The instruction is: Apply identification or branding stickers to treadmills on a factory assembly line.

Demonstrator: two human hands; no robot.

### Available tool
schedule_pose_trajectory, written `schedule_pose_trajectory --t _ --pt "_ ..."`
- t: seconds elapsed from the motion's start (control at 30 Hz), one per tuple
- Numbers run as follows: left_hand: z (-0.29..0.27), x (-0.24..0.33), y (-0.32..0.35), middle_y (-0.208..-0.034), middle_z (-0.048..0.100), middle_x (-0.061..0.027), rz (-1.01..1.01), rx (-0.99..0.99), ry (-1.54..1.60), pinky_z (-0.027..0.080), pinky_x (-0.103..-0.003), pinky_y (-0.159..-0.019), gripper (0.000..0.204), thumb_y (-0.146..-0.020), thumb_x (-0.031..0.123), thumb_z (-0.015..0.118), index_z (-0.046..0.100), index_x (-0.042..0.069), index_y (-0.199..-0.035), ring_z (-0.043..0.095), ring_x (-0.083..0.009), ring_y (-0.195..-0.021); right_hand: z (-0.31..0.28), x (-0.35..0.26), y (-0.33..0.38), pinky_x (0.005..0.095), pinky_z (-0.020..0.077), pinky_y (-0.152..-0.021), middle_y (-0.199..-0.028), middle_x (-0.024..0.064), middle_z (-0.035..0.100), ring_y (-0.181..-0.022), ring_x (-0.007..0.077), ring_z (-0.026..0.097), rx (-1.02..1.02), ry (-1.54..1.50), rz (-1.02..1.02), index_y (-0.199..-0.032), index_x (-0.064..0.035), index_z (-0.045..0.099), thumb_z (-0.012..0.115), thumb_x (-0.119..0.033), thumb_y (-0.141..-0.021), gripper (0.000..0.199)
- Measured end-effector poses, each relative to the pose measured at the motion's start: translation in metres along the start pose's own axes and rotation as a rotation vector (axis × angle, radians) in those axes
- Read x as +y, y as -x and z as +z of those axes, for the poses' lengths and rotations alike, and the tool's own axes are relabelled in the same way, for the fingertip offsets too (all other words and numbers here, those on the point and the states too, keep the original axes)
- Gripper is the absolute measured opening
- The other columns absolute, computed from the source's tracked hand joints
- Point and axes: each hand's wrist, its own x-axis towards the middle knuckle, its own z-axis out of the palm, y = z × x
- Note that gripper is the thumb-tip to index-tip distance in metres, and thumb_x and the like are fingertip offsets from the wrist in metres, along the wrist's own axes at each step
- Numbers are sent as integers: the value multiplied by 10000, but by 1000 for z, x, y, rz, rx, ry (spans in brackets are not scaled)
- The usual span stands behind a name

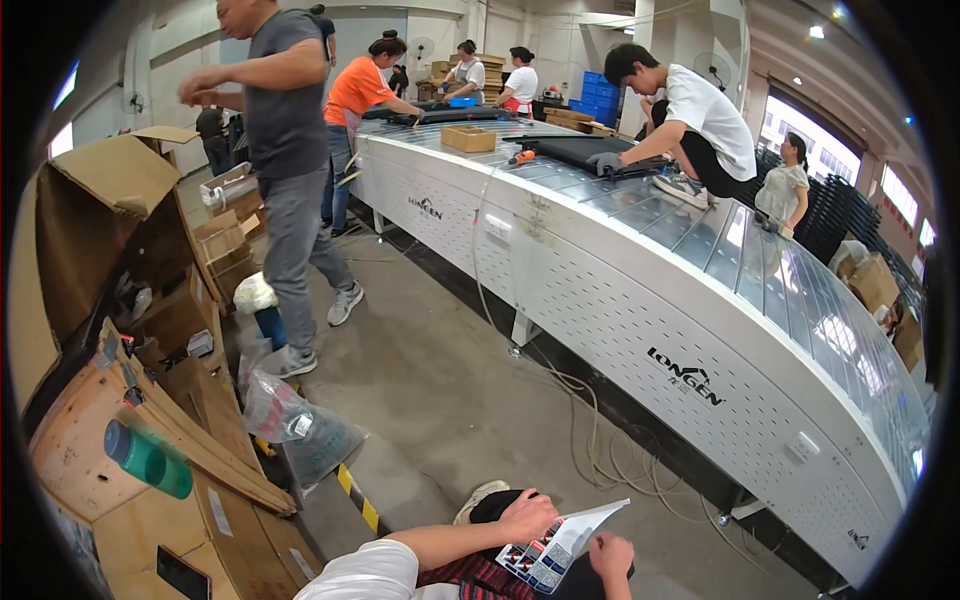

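A printed sheet (pixel 566 548), white with dark, red and blue panels, lies over my lap at the lower edge. Its upper right corner lifts and curls away. My left hand (pixel 528 517) is closed at its upper left side, fingers bent over the edge. Beside its right side is my right hand (pixel 611 556), with the fingers curled in. Whether those fingers pinch anything small cannot be made out. Striped dark red cloth (pixel 470 576) covers part of my lap.
A long white conveyor table (pixel 620 290) curves along the right; one person crouches on it, others work beside it. Cables (pixel 600 430) trail on the floor. To my left are cartons (pixel 200 540), a green bottle (pixel 148 458), a phone (pixel 184 573) and a plastic bag (pixel 300 420). Someone walks past.
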Motion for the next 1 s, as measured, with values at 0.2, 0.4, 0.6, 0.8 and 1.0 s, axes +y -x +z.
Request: schedule_pose_trajectory --t 0.2,0.4,0.6,0.8,1.0 --pt "-1 -6 2 -856 602 -68 -37 -4 -19 293 -457 -939 145 -707 151 536 620 71 -794 513 -205 -986 -4 4 5 405 428 -659 -655 105 613 -656 286 593 22 -42 -23 -679 -114 643 567 -275 -706 180" --pt "-13 -21 15 -856 601 -67 -92 70 -16 290 -454 -940 148 -694 144 541 618 69 -795 513 -207 -983 -13 10 8 405 435 -647 -642 105 608 -645 291 586 73 -15 38 -684 -102 640 568 -240 -704 157" --pt "-8 -6 5 -864 614 -77 -47 -16 -37 306 -455 -934 153 -691 148 537 622 67 -789 517 -214 -985 0 0 0 418 432 -652 -642 111 609 -646 293 589 15 6 -31 -690 -98 642 571 -259 -706 177" --pt "7 11 -4 -823 606 -57 43 -27 -20 317 -435 -899 125 -700 160 536 611 77 -756 525 -199 -942 19 -6 -11 406 474 -591 -645 125 613 -621 313 599 -15 156 -126 -706 -112 664 571 -304 -697 213" --pt "0 -2 6 -822 602 -59 4 32 5 312 -458 -924 122 -687 160 547 605 78 -755 518 -206 -953 4 5 -2 418 473 -601 -657 135 612 -639 328 596 44 34 -63 -709 -99 655 583 -284 -695 199"
